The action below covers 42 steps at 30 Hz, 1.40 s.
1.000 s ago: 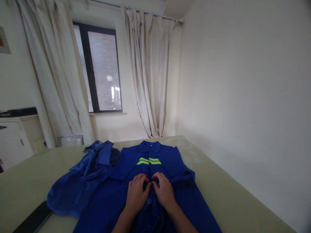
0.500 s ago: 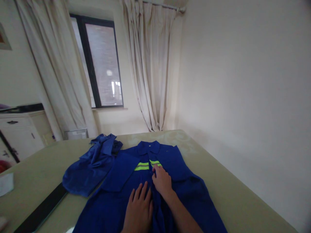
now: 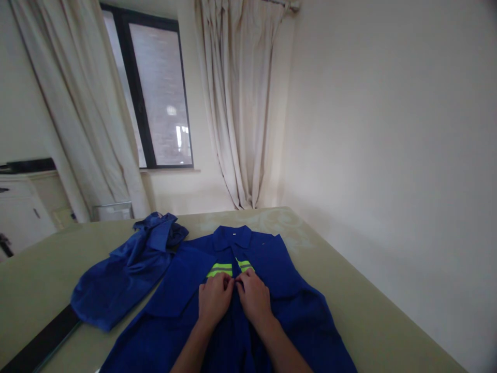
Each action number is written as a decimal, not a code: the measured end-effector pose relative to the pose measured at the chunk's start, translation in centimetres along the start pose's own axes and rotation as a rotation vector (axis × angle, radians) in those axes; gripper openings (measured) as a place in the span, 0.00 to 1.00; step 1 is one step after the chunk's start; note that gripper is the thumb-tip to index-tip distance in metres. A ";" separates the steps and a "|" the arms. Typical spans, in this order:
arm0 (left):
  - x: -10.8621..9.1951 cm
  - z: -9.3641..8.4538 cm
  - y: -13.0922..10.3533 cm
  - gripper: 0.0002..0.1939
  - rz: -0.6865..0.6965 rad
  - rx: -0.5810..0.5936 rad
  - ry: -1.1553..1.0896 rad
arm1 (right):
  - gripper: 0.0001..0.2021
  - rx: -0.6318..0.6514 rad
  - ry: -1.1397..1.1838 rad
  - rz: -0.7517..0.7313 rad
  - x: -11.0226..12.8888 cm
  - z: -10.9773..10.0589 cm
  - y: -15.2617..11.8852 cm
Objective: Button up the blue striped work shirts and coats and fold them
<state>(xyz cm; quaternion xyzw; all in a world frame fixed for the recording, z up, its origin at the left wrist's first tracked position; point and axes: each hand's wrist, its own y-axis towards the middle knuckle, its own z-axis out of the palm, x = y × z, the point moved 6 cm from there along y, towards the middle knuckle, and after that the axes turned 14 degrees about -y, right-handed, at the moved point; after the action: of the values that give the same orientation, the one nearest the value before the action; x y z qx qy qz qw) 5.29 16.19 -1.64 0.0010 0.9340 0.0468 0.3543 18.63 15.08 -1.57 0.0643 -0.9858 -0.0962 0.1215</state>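
Observation:
A blue work jacket [image 3: 272, 259] with a collar and yellow-green reflective strips lies spread out, front side up, its collar pointing away from me. My left hand [image 3: 216, 295] is closed at the jacket's front opening, just below the left strip, its fingertips pinching the fabric edge. Close beside it, my right hand [image 3: 253, 295] pinches the other edge below the right strip. The fingertips of both hands nearly meet. Whether a button or fastener lies between them is hidden.
A crumpled blue garment [image 3: 128, 269] lies left of the jacket, partly over a long black strip [image 3: 42, 339]. All rest on a pale green tabletop [image 3: 341, 274]. The wall [image 3: 388, 155] runs along the right; curtains [image 3: 240, 103] and a window [image 3: 161, 93] stand behind.
My left hand has moved forward from lying flat on the jacket to pinching at its front opening. My right hand has shifted slightly down and closed on the edge. The view has turned a little.

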 end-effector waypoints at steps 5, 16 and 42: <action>0.4 0.3 -0.3 0.14 0.010 -0.013 -0.032 | 0.09 0.010 0.021 -0.026 0.0 0.0 0.3; -0.3 0.0 -0.4 0.15 0.070 -0.092 -0.105 | 0.11 -0.019 -0.028 0.009 0.2 -0.2 0.3; -0.3 1.1 0.0 0.18 0.293 -0.053 -0.255 | 0.13 -0.201 0.396 0.013 -1.5 -0.4 1.1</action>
<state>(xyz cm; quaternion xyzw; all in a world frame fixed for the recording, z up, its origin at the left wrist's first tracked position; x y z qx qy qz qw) 6.22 16.32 -2.22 0.1334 0.8698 0.1219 0.4591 20.07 16.31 -1.30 0.0633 -0.9285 -0.1789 0.3190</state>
